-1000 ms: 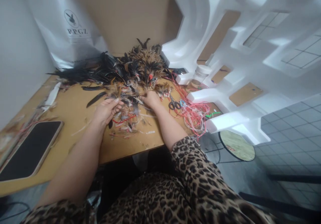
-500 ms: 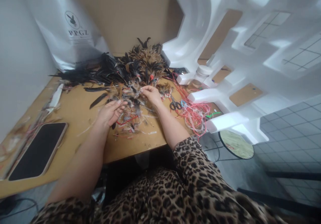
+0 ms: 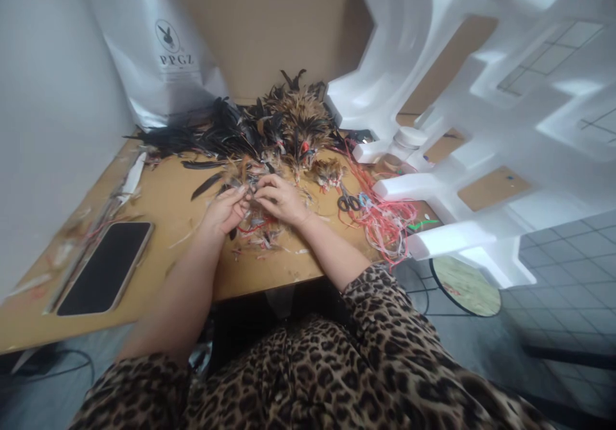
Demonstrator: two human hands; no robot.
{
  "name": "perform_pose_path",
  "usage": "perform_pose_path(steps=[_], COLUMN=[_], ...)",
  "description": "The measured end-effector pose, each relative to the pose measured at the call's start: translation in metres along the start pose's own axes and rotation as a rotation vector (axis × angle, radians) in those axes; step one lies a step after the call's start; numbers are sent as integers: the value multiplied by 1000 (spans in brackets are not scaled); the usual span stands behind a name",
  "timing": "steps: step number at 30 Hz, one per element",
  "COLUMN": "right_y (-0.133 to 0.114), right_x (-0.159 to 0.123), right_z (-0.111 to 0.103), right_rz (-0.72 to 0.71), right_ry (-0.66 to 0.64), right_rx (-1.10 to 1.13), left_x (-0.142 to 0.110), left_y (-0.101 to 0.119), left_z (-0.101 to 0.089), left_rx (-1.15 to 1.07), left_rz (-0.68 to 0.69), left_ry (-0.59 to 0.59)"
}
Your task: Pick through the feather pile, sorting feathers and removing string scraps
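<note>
Two hands [image 3: 227, 210] close together at feathers [image 3: 235, 173], grasp unclear, one phone [image 3: 104, 268], one scissors [image 3: 348, 203]

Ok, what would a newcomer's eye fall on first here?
Probably the white cut-out panel filling the right side. Next, the heap of black and brown feathers at the back of the table, with the left hand and right hand close together before it. The pink strands tangled near the table's right edge also stand out.

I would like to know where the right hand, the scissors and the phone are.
Right hand [image 3: 282, 200]: head view, back of the hand.
Scissors [image 3: 348, 203]: head view, dark handles, where the loops meet.
Phone [image 3: 106, 268]: head view, middle of the dark screen.
</note>
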State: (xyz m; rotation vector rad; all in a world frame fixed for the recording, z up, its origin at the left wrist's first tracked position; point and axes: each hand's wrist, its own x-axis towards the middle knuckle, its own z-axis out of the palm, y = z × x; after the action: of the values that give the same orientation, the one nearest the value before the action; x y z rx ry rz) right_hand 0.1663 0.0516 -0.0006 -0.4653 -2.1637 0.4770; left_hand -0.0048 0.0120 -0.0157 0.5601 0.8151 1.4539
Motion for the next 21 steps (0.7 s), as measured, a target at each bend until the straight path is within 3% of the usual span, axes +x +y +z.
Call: perform_pose_path(steps=[3,7,9,16,21], right_y=[1,2,1,-8,-8], right_x=[1,3,4,7,6], right_z=[4,8,7,7,14], right_rz=[170,598,743,911,910], right_ry=[84,135,115,-102,-84], right_rx=[156,521,660,913,964], left_x=[1,-1,-3,-6,-5], left_y=[0,-1,-1,-3,-5], left_z=[-2,1,4,12,11], left_rx=[59,162,212,328,352], left_rz=[80,173,208,259,253], left_ry=[21,34,36,30,23])
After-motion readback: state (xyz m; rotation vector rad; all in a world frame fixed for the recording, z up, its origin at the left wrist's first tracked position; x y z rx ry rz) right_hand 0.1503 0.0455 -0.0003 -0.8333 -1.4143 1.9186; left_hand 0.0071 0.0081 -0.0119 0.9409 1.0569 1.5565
